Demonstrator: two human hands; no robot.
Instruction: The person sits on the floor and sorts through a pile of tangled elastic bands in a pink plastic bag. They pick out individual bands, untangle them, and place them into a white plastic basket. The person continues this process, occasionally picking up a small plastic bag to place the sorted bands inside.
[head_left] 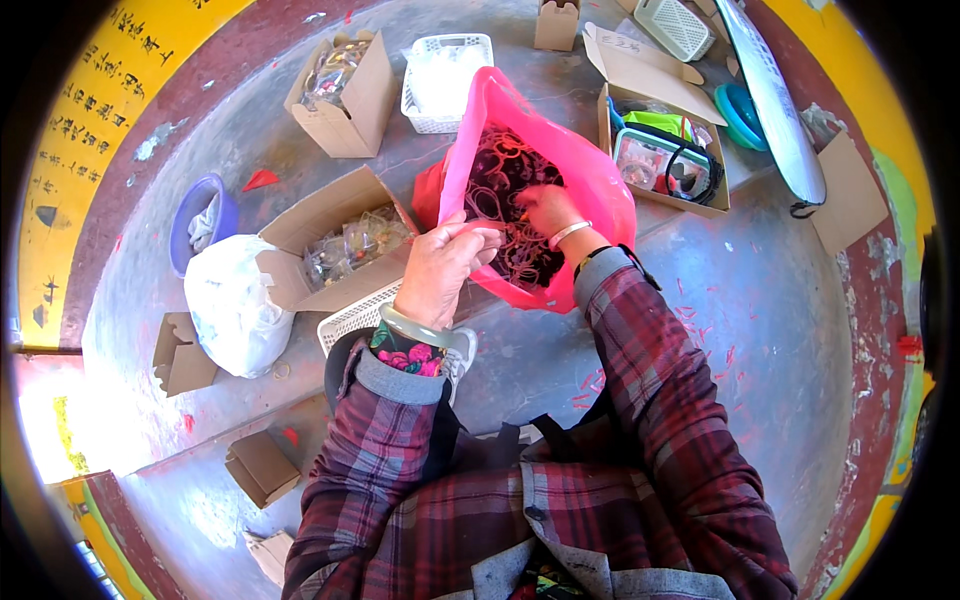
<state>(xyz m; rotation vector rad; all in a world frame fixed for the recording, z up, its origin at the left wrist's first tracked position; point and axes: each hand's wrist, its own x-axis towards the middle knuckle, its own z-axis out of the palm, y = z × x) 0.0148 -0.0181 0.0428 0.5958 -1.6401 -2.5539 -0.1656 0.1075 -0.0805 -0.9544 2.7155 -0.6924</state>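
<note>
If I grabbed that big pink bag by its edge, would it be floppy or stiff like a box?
Probably floppy: the pink bag has thin-looking sides and a wavy rim. It may sag low when lifted, since many dark loops are piled inside. Some might spill if it tips, because its mouth is wide open.

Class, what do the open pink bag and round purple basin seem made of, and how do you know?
Open pink bag: probably thin plastic with a faint sheen, by its limp, creased sides; coated fabric is possible. Round purple basin: likely smooth moulded plastic; its rim looks even and rigid.
</note>
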